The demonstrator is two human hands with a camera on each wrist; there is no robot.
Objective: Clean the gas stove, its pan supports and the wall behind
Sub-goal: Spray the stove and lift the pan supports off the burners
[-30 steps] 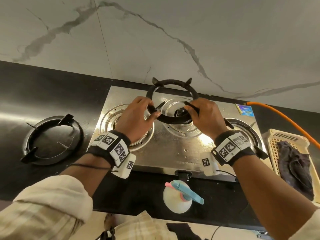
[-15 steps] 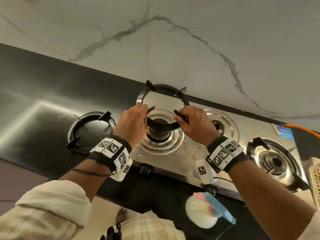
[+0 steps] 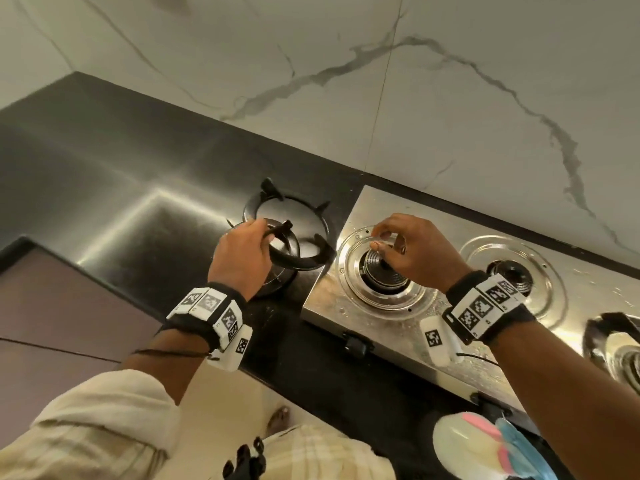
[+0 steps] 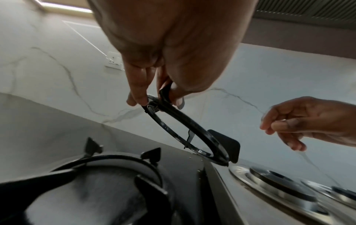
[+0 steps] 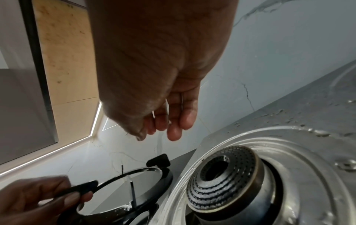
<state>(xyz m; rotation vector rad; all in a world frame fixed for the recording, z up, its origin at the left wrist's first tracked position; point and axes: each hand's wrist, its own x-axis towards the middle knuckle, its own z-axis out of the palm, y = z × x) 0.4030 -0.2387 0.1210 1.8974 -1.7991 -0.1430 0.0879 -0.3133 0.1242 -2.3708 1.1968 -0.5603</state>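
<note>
Since a second ago we have carried the pan support (image 3: 294, 249) off the stove (image 3: 398, 306) to the left, and the right hand (image 3: 412, 254) has let go; only the left hand (image 3: 239, 261) has it now. The left hand's fingers and thumb pinch one prong at the near rim, at about 9 o'clock of the ring in the head view. The right hand hangs over the bare left burner (image 3: 381, 268), fingers loosely spread, nothing in it. The held ring is in the air over the dark desk (image 3: 121, 188), just left of the stove's edge and overlapping a second support (image 3: 277, 206) that lies flat on the desk at 12 o'clock of the left hand. In the left wrist view the ring (image 4: 185, 132) is tilted steeply, pinched edge high, far edge low and pointing down-right toward the stove corner; a ring has no real long axis, its plane slopes from 10 o'clock to 4 o'clock. Risks, as we judge them: a one-prong pinch on a wet-looking ring could slip and drop; the low edge could knock the stove corner; set down carelessly it would land on the lying support and rock or clatter. The wall (image 3: 450, 116) behind looks untouched yet.
</note>
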